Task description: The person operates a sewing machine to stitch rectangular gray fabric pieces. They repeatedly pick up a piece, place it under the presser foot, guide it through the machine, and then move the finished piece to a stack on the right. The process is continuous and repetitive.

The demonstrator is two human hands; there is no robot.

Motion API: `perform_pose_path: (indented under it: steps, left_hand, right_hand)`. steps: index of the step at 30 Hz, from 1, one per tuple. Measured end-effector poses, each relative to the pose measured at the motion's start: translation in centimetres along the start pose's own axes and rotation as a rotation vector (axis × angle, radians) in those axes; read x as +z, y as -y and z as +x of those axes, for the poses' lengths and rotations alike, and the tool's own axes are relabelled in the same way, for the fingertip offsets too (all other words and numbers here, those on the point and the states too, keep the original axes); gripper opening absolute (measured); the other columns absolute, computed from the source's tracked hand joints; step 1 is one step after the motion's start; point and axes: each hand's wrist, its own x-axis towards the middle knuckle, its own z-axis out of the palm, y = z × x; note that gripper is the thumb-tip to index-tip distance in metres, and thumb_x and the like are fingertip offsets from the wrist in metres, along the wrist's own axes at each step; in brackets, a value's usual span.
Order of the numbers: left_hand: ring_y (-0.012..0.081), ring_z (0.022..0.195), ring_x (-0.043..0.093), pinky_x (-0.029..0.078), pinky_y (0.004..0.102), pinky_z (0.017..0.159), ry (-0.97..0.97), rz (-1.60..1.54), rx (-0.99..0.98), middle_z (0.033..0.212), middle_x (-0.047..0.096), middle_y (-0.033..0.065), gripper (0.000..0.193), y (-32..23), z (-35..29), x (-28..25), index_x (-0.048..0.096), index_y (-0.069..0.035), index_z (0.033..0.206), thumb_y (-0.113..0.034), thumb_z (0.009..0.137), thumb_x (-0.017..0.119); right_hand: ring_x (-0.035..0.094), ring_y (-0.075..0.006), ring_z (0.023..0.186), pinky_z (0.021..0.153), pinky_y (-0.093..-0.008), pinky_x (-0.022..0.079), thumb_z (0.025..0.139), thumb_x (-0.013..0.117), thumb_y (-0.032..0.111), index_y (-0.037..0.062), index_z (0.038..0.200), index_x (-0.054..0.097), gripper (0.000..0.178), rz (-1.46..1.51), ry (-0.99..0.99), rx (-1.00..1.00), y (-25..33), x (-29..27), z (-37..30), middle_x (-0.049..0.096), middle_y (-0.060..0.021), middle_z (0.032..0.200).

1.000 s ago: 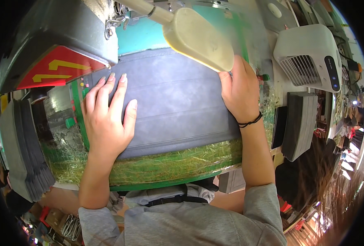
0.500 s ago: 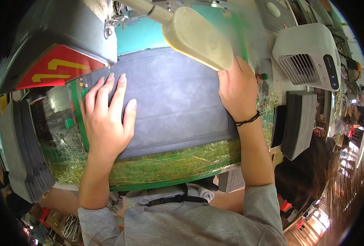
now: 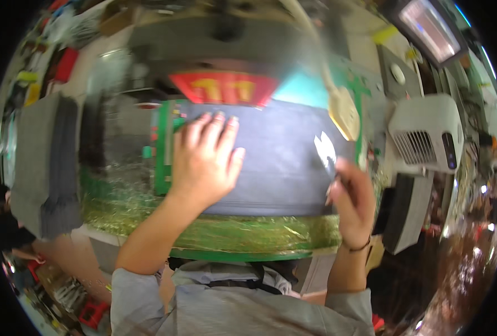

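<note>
A dark grey stitched panel of leather-like sheet (image 3: pixel 276 162) lies flat on the green work table. My left hand (image 3: pixel 204 159) rests on its left part, fingers spread, palm down. Over the panel's right edge, my right hand (image 3: pixel 354 196) is raised with curled fingers. From it juts a small shiny two-pronged tool (image 3: pixel 325 147), pointing away from me; blur hides its exact kind. The dark machine head with a red panel (image 3: pixel 223 88) overhangs the sheet's far edge. Beyond my right hand hangs a cream paddle-shaped head (image 3: pixel 343 113) on a curved arm.
A stack of grey panels (image 3: pixel 41 162) stands at the left, and another grey stack (image 3: pixel 409 213) at the right. A white vented box (image 3: pixel 427 133) sits behind the right stack. Clear film covers the table's green front edge (image 3: pixel 259 238).
My right hand has drawn back from beside the cream head toward me, and the shiny tool now shows in it. My left hand stays on the panel. The whole view has shifted.
</note>
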Motion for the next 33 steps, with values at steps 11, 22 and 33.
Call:
perform_pose_path:
  steps: [11,22,33]
  left_hand:
    - [0.0338,0.133,0.056,0.043,0.052,0.112,-0.038,-0.134,-0.034,0.14,0.068,0.0168,0.052,0.8,-0.4,1.5,0.068,-0.006,0.141,-0.035,0.098,0.068]
    - [0.0373,0.13,0.059,0.044,0.0542,0.112,-0.114,-0.071,0.005,0.135,0.069,0.0212,0.05,-0.1,-0.4,1.1,0.071,-0.001,0.134,-0.031,0.095,0.07]
    - [0.0371,0.131,0.058,0.043,0.0525,0.113,-0.1,-0.058,0.003,0.136,0.069,0.0204,0.049,0.0,-0.3,0.9,0.072,-0.001,0.134,-0.028,0.094,0.072]
  right_hand:
    - [0.067,-0.0336,0.085,0.076,-0.037,0.054,0.091,0.082,0.015,0.0082,0.144,0.068,0.054,-0.072,0.355,-0.934,8.8,18.6,4.4,0.07,-0.0157,0.1]
    - [0.063,-0.0087,0.061,0.06,-0.0243,0.05,0.091,0.077,0.0,0.0026,0.122,0.078,0.031,-0.385,0.1,-0.641,12.3,7.3,3.2,0.077,-0.0027,0.083]
    - [0.073,-0.034,0.084,0.083,-0.0454,0.057,0.09,0.068,0.014,0.0198,0.154,0.057,0.066,-0.714,-0.578,-0.469,10.9,-5.4,22.7,0.073,-0.0123,0.088]
